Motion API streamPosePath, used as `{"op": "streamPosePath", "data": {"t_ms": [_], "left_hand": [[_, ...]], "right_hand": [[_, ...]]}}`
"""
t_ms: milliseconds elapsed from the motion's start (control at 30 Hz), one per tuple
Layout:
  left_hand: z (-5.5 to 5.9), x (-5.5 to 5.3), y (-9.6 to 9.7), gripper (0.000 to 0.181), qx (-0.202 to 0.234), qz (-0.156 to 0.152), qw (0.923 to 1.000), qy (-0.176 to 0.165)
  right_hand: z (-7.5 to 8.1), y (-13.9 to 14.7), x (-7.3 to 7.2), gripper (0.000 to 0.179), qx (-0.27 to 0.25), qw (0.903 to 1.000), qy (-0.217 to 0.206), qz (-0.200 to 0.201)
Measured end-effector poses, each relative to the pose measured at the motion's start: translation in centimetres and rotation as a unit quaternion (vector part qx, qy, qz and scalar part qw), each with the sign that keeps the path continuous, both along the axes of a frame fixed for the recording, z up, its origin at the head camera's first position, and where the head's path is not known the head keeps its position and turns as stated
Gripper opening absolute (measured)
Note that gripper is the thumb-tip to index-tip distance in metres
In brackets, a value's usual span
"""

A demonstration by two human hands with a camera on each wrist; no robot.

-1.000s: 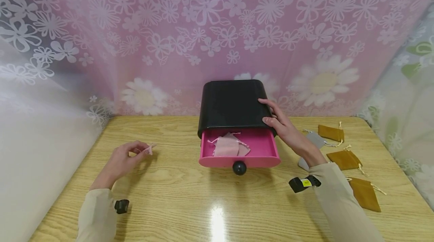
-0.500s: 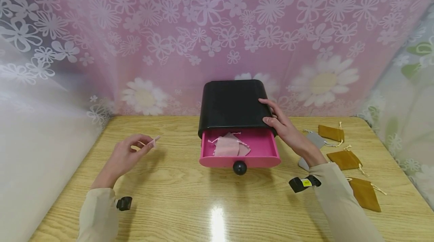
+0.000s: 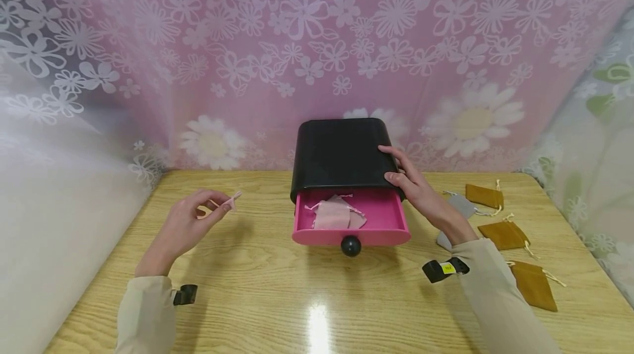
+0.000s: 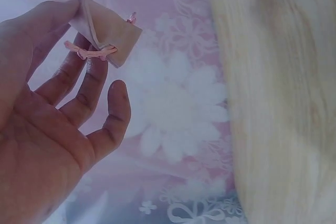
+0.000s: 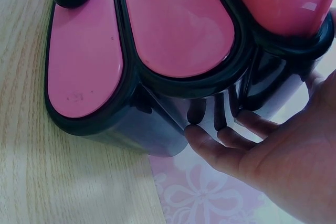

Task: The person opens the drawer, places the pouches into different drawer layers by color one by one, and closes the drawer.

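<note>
My left hand (image 3: 183,224) is raised over the left part of the table, pinching a small pink drawstring pouch (image 4: 113,32) between thumb and fingers. The pouch's pink cord hangs out at its side. A black mini drawer cabinet (image 3: 344,153) stands at the back centre, its top pink drawer (image 3: 386,237) pulled out. Inside lie pale pink pouches (image 3: 331,215), overlapping, with cords spread. My right hand (image 3: 423,194) rests on the cabinet's right side, thumb and forefinger at the top edge. In the right wrist view its other fingertips touch the glossy side wall.
To the right lie several brown drawstring pouches (image 3: 502,234) and grey ones (image 3: 462,205), partly behind my right arm. Two lower pink drawers (image 5: 86,66) are shut. A black round knob (image 3: 350,245) sticks out from the open drawer. Flowered curtains (image 3: 247,67) border the table.
My left hand has moved slightly right and away from me, lifting the pink pouch higher over the table. The right hand and the cabinet have stayed put.
</note>
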State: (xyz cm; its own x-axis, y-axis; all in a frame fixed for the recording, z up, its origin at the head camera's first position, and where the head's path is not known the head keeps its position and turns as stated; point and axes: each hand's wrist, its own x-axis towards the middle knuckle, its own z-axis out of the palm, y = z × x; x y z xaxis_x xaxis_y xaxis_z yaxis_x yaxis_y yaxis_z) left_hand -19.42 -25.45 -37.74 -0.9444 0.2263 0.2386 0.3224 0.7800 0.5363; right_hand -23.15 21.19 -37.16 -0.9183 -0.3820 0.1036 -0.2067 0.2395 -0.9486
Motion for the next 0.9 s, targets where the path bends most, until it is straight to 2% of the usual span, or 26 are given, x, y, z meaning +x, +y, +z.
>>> {"op": "streamPosePath", "data": {"t_ms": [233,567,900], "left_hand": [[1.0,0.4,0.9,0.014,-0.001,-0.019,0.9993,0.033],[2.1,1.2,2.7,0.011,0.010,-0.028,0.9968,0.075],[3.0,1.4,4.2,0.011,0.020,-0.051,0.9934,0.101]], "right_hand": [[0.0,0.0,0.1,0.059,0.001,1.0000,-0.002,-0.002],[-0.2,0.0,0.0,0.059,0.000,1.0000,-0.002,-0.003],[0.0,0.0,0.1,0.059,-0.008,1.0000,-0.001,0.000]]}}
